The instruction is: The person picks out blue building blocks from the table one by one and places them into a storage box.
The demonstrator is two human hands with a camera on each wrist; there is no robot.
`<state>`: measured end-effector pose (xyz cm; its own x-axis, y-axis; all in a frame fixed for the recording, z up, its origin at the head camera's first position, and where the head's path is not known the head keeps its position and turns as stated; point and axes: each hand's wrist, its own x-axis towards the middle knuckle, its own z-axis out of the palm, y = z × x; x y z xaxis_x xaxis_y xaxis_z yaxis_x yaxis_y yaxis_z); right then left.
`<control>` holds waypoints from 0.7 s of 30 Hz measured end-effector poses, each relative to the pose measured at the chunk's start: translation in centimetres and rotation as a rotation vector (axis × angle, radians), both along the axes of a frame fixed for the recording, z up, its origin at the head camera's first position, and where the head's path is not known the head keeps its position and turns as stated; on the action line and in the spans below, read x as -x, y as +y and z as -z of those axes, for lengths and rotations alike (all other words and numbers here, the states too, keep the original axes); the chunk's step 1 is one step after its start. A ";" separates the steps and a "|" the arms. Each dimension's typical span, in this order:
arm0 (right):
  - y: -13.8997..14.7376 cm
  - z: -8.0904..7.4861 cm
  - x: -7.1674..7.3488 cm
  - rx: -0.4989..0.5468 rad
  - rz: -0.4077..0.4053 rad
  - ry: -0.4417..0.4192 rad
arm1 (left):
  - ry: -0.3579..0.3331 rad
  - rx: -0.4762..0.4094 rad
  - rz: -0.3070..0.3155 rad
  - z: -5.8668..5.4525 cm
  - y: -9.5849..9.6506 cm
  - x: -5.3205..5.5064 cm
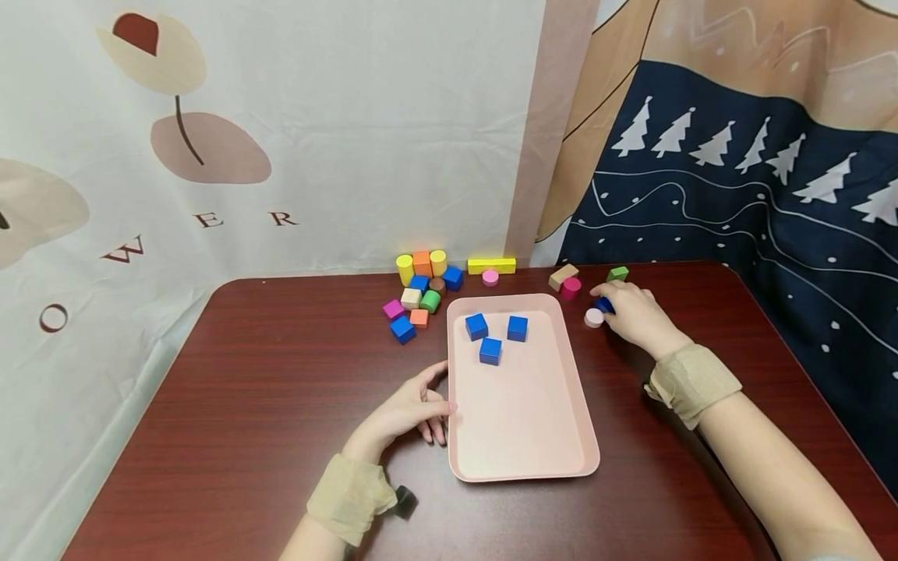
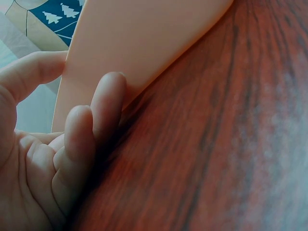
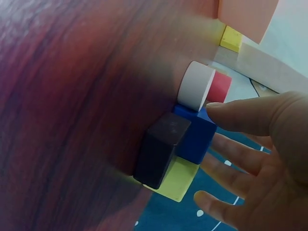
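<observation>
A pink tray (image 1: 522, 421) carries three blue cubes (image 1: 490, 352) near its far end. My left hand (image 1: 403, 405) holds its left rim, with the thumb on the edge and loosely curled fingers against the outer side. At the far right my right hand (image 1: 634, 315) pinches another blue cube (image 3: 197, 137) between thumb and fingers. Around that cube stand a white disc (image 1: 593, 318), a green block (image 1: 618, 273) and a dark block (image 3: 161, 149). My hand hides the dark block in the head view.
Left of the tray's far end is a cluster of mixed blocks, including a yellow cylinder (image 1: 404, 269) and a green cylinder (image 1: 430, 301). A yellow bar (image 1: 492, 266) and a pink disc (image 1: 490, 278) lie behind it. A wooden block (image 1: 563, 276) and a magenta cylinder (image 1: 570, 289) stand to its right.
</observation>
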<state>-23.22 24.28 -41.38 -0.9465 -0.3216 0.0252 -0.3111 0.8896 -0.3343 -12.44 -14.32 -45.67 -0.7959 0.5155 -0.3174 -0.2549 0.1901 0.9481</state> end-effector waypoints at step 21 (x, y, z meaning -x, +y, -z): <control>0.4 0.7 0.6 0.012 -0.046 0.021 | -0.001 0.005 0.001 -0.1 0.0 0.0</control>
<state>-23.80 24.72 -42.07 -0.9299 -0.3646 0.0496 -0.3591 0.8699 -0.3381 -12.46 -14.28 -45.60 -0.7947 0.5150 -0.3213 -0.2560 0.1956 0.9467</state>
